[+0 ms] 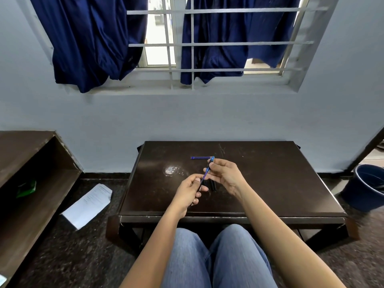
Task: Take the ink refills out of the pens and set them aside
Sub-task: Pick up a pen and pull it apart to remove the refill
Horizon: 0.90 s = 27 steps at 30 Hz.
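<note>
left hand (pixel 190 191) pinches refill (pixel 204 176), right hand (pixel 227 173) grips pen (pixel 211 159) — mid-table (pixel 280 183), edges well apart.

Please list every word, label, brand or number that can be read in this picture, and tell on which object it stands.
No text here can be read.
Sheet of paper on the floor: printed lines, too blurred to read.
Green packet on the shelf: no legible marking.
Blue pen being held: too small to show any marking.

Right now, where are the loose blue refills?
In the head view, the blue refills lie far back on the table, just beyond the right hand.
</note>
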Motion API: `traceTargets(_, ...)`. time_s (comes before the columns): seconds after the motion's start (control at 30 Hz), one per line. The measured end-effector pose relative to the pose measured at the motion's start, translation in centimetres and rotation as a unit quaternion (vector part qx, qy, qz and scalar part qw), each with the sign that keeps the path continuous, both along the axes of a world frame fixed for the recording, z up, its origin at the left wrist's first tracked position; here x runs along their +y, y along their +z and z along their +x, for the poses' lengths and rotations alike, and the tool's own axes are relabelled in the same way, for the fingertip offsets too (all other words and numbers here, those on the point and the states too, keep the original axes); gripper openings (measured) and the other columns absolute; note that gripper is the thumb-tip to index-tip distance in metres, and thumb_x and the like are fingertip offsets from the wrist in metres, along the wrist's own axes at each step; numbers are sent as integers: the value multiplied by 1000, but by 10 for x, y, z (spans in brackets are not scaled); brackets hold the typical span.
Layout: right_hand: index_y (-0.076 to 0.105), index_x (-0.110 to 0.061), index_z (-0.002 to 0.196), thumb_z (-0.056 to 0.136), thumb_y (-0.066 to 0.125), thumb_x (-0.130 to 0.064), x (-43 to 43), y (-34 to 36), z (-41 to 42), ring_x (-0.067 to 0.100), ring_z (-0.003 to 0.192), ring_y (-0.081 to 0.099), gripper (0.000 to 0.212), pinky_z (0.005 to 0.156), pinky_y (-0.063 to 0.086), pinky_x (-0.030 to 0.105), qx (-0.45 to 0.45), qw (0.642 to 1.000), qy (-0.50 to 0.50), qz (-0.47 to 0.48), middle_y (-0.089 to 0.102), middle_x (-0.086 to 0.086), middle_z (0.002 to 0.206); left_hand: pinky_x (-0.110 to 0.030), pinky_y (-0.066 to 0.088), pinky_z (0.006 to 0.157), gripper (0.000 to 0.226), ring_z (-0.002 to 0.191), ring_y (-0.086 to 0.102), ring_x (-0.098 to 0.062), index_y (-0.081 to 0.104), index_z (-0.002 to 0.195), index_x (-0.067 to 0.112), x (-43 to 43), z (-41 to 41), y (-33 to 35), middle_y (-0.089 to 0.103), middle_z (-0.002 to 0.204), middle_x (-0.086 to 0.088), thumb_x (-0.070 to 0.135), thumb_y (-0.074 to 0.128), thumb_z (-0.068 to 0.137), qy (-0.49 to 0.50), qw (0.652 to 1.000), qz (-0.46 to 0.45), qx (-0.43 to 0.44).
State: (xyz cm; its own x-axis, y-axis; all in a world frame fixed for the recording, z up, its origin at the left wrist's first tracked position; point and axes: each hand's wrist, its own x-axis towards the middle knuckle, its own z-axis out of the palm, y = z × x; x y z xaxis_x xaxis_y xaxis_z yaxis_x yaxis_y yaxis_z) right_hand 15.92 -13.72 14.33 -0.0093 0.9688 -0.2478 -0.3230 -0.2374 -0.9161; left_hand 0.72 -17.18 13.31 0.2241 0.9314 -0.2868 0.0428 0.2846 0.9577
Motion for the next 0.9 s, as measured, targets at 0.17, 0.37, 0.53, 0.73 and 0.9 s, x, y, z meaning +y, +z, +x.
traceTargets(0.17,69,-6,94,91,60,-4,-7,-8,1,19,78,70,9,79,58,31,-71,997,43,-6,69,10,85,-17,35,48,28,56,44,-5,65,108,15,-1,4,3,68,83,-3,21,38,103,18,999,-23,15)
traceTargets(0.37,68,-12,81,92,60,-7,-13,-11,1,10,75,68,14,72,53,25,-85,995,57,-17,72,5,89,-17,43,59,32,70,55,-7,69,101,7,1,4,9,72,92,-5,12,38,99,-18,996,-54,65)
traceTargets(0.53,67,-11,92,92,60,-6,-17,-11,-2,12,77,68,9,75,53,26,-62,996,56,-20,74,4,91,-13,47,48,28,58,58,-6,59,111,9,-7,-1,11,71,92,-9,25,38,103,-45,995,-58,71)
traceTargets(0.73,73,-15,92,89,64,-10,-23,-16,-4,8,78,66,10,75,51,24,-87,995,34,-30,73,0,89,-17,33,48,37,55,41,-6,67,99,11,-9,-3,5,74,90,-6,24,32,102,-52,989,-43,132)
traceTargets(0.9,73,-20,70,83,74,-20,-28,-21,-6,10,74,64,12,71,49,25,-102,994,10,-33,70,-1,75,-16,44,59,18,70,57,-4,69,96,13,-11,-7,-2,73,89,-2,15,51,96,-33,994,-28,96)
